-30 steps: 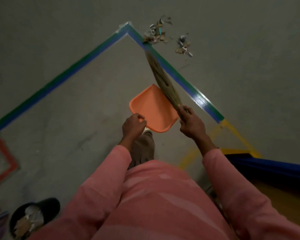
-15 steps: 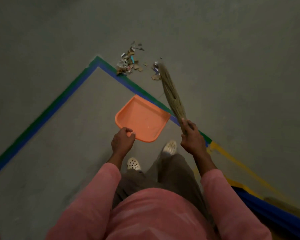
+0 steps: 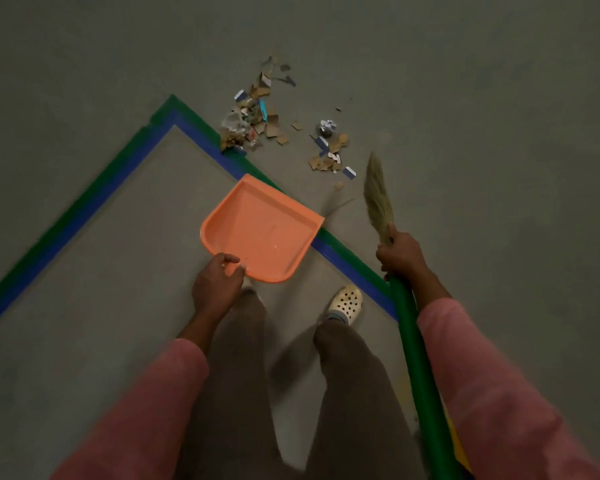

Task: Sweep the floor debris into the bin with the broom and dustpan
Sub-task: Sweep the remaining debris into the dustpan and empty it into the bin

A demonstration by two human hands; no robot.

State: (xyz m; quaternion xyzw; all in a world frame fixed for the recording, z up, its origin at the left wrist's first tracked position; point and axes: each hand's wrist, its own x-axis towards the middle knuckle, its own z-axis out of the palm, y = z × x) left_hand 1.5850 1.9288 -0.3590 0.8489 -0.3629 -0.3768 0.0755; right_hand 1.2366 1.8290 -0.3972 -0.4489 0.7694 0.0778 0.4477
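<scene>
I hold the empty dustpan (image 3: 260, 233) by its near edge in my left hand (image 3: 215, 282) and grip the broom (image 3: 378, 199) in my right hand (image 3: 400, 252), while the debris (image 3: 253, 123) lies unswept just beyond both, so all the collecting remains.

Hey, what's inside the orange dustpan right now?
The dustpan holds no scraps, only a tiny pale speck or two. The debris lies on the floor beyond it. The left hand grips its near edge and covers that corner.
</scene>
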